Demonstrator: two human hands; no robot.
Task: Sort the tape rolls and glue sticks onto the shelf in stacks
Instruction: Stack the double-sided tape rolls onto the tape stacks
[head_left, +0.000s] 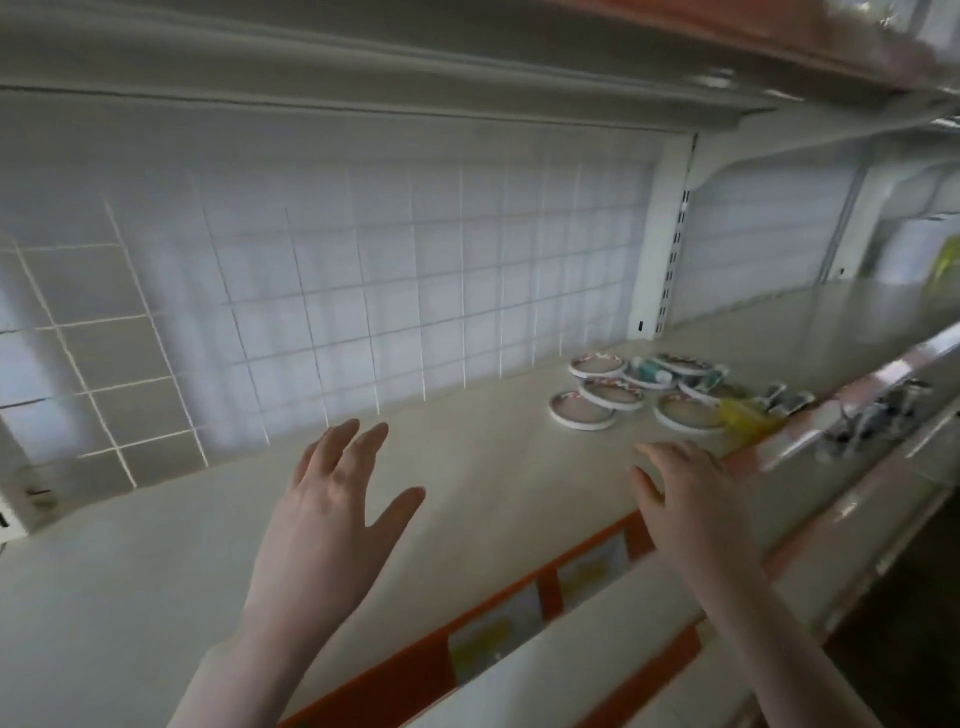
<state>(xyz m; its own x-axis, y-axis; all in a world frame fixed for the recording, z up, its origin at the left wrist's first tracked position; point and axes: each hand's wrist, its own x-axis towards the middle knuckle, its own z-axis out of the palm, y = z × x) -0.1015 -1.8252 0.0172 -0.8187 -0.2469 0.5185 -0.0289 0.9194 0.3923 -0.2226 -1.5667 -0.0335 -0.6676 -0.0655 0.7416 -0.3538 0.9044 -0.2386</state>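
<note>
Several white tape rolls (583, 411) lie flat in a loose cluster on the beige shelf (467, 467), toward its right. Small teal-and-white glue sticks (649, 370) lie among and beside them, more of these (784, 399) near the front edge next to a blurred yellow item (743, 415). My left hand (337, 499) hovers over the bare middle of the shelf with fingers spread, holding nothing. My right hand (685, 499) reaches over the shelf's front edge, fingers extended toward the cluster, empty. The picture is motion-blurred.
A white wire grid (363, 291) backs the shelf. An upper shelf (363, 78) hangs overhead. An orange price strip (519, 618) runs along the front edge. A white slotted upright (665, 234) stands behind the rolls. Shiny clutter (872, 410) sits at the right front.
</note>
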